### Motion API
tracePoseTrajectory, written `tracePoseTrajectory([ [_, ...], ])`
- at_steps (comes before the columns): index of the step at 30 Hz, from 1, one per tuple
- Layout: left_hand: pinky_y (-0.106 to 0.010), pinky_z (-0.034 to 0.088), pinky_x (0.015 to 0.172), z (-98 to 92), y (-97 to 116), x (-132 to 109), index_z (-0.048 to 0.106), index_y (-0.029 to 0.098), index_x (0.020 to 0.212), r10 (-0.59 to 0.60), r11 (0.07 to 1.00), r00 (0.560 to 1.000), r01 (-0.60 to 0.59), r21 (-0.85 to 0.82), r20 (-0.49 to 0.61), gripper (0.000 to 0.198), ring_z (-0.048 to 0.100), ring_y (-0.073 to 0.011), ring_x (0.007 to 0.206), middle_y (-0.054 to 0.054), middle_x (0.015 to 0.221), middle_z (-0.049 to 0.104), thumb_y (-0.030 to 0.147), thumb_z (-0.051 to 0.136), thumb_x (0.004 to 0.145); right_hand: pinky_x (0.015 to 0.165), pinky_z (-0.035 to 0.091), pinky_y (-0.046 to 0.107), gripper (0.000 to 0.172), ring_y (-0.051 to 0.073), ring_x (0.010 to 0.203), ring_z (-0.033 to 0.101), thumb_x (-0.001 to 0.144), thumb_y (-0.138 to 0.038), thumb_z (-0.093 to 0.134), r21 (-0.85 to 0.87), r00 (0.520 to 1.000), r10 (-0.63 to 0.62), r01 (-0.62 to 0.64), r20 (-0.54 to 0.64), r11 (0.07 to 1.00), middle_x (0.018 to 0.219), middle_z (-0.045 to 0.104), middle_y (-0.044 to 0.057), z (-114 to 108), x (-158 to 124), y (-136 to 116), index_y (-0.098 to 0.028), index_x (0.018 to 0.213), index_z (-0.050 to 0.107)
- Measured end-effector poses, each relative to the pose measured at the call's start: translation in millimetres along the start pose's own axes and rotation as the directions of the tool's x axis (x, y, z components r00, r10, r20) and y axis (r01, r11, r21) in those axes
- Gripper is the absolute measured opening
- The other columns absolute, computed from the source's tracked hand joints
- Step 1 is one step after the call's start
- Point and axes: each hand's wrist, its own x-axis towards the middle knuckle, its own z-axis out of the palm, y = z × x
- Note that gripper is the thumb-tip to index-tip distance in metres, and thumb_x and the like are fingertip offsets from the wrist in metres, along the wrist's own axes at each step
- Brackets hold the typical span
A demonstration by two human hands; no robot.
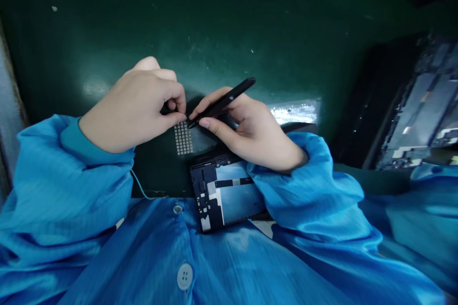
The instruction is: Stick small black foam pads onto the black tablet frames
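Observation:
My right hand grips black tweezers like a pen, their tip down at the top right of a sheet of small square pads. The sheet lies by the thumb of my left hand, whose thumb and forefinger are pinched at its upper edge. Between those fingertips sits something too small and hidden to name, perhaps the sheet's edge. Just below my right hand, an opened phone body with black and silver inner parts lies at the table's near edge, against my front. My right sleeve covers part of it.
A clear shiny plastic film lies behind my right wrist, with a dark flat piece beside it. To the right stands a dark tray near several more opened device bodies. The green table stretches away in front.

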Motion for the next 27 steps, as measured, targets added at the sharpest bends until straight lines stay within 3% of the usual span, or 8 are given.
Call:
tracePoseTrajectory([
  [7, -0.049, 0.055, 0.093, 0.7, -2, -2, 0.081, 0.027, 0.093, 0.047, 0.998, 0.999, -0.047, 0.03, -0.001, 0.015, 0.065, -0.0333, 0.107, -0.007, 0.093, 0.076, 0.034, 0.068, 0.098, 0.1, 0.07, 0.041, 0.009, 0.025, 0.109, 0.084, 0.114, -0.034, 0.071, -0.043, 0.999, -0.029, 0.03, 0.013, 0.999, 0.12, 0.086, 0.005, -3, 5, -1, -0.026, 0.116, 0.076],
  [11, -0.047, 0.049, 0.091, 0.7, -4, -1, 0.079, 0.028, 0.091, 0.062, 0.998, 0.998, -0.062, -0.005, -0.005, 0.015, 0.06, -0.0315, 0.102, -0.007, 0.092, 0.074, 0.039, 0.07, 0.097, 0.089, 0.071, 0.038, 0.016, 0.022, 0.096, 0.083, 0.112, -0.043, 0.075, 0.175, 0.956, 0.077, -0.028, -0.283, 0.984, 0.108, 0.085, 0.004, -1, -32, -4, -0.028, 0.115, 0.073],
  [12, -0.047, 0.048, 0.09, -0.3, -3, -1, 0.079, 0.027, 0.091, 0.057, 0.998, 0.998, -0.057, -0.013, 0.007, 0.016, 0.059, -0.0312, 0.102, -0.007, 0.092, 0.074, 0.039, 0.07, 0.097, 0.085, 0.07, 0.037, 0.013, 0.021, 0.092, 0.082, 0.112, -0.041, 0.075, 0.19, 0.891, 0.11, -0.028, -0.44, 0.981, 0.104, 0.084, 0.003, 1, -48, -5, -0.028, 0.113, 0.073],
  [14, -0.046, 0.045, 0.086, -2.7, -2, -2, 0.08, 0.026, 0.093, 0.045, 0.999, 0.998, -0.044, -0.028, 0.031, 0.019, 0.056, -0.0308, 0.102, -0.008, 0.094, 0.074, 0.039, 0.067, 0.1, 0.079, 0.066, 0.035, 0.005, 0.021, 0.087, 0.08, 0.109, -0.033, 0.077, 0.132, 0.646, 0.11, -0.014, -0.755, 0.991, 0.096, 0.078, 0.002, 9, -81, -4, -0.029, 0.106, 0.074],
  [16, -0.046, 0.043, 0.084, -4.3, -3, -4, 0.08, 0.026, 0.094, 0.057, 0.998, 0.998, -0.056, -0.033, 0.029, 0.024, 0.055, -0.0304, 0.102, -0.008, 0.094, 0.073, 0.041, 0.064, 0.102, 0.078, 0.065, 0.035, 0.007, 0.02, 0.083, 0.077, 0.105, -0.028, 0.08, 0.041, 0.4, 0.051, -0.035, -0.915, 0.999, 0.091, 0.073, 0.001, 18, -108, 2, -0.029, 0.1, 0.074],
  [17, -0.047, 0.042, 0.084, -4.3, -5, -5, 0.08, 0.026, 0.095, 0.065, 0.998, 0.997, -0.065, -0.022, 0.029, 0.026, 0.055, -0.0298, 0.102, -0.008, 0.095, 0.073, 0.043, 0.062, 0.104, 0.078, 0.065, 0.035, 0.008, 0.019, 0.081, 0.077, 0.104, -0.027, 0.081, 0.014, 0.342, 0.032, -0.054, -0.939, 0.998, 0.09, 0.072, 0.0, 23, -117, 6, -0.028, 0.1, 0.073],
  [18, -0.048, 0.042, 0.085, -3.8, -8, -5, 0.079, 0.026, 0.096, 0.074, 0.997, 0.997, -0.074, -0.006, 0.017, 0.029, 0.055, -0.0292, 0.1, -0.007, 0.095, 0.073, 0.046, 0.061, 0.105, 0.079, 0.066, 0.035, 0.008, 0.019, 0.081, 0.077, 0.104, -0.029, 0.081, 0.005, 0.33, 0.029, -0.073, -0.943, 0.997, 0.091, 0.072, 0.0, 27, -124, 10, -0.028, 0.101, 0.073],
  [27, -0.052, 0.047, 0.09, 3.2, -37, -12, 0.078, 0.035, 0.112, 0.071, 0.991, 0.996, -0.076, 0.11, 0.046, 0.048, 0.06, -0.0289, 0.112, 0.002, 0.105, 0.077, 0.072, 0.048, 0.111, 0.092, 0.073, 0.039, 0.009, 0.02, 0.098, 0.086, 0.111, -0.028, 0.074, 0.011, 0.481, 0.061, -0.107, -0.874, 0.994, 0.105, 0.082, 0.003, 42, -127, 25, -0.029, 0.118, 0.07],
])
